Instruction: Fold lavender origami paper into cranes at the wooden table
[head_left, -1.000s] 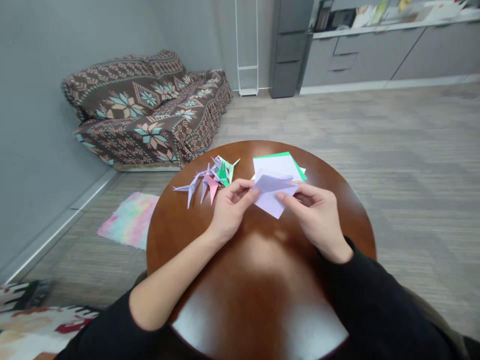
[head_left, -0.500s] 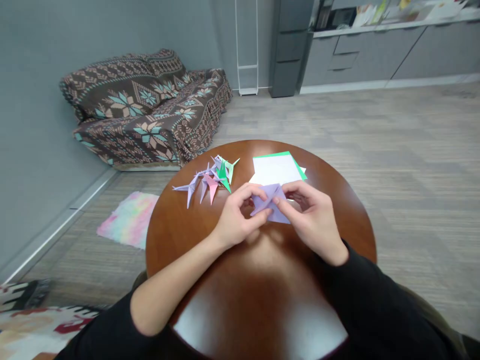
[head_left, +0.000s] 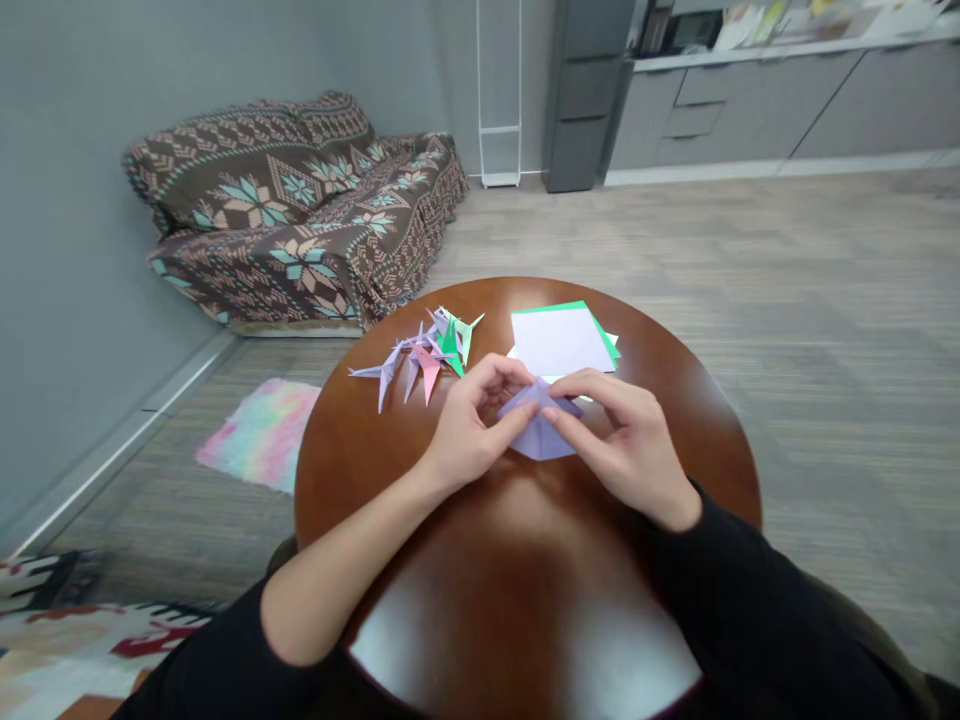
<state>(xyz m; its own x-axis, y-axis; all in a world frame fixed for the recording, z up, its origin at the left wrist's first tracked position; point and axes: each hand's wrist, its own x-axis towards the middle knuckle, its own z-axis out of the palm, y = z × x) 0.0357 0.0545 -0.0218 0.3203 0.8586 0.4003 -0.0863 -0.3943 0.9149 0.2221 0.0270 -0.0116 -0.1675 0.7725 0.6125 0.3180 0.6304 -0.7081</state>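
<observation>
While your left hand and right hand pinch one lilac origami sheet, you appear mid-fold; next requirement, by judgement: edges aligned, crease pressed flat

Left hand and right hand face each other — both pinching, thumb tips close together. The bare left forearm angles inward.

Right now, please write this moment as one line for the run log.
left hand: holding purple paper | right hand: holding same paper | beyond paper: stacked sheets | left of sheets: folded paper figures | surface: round brown table
</observation>
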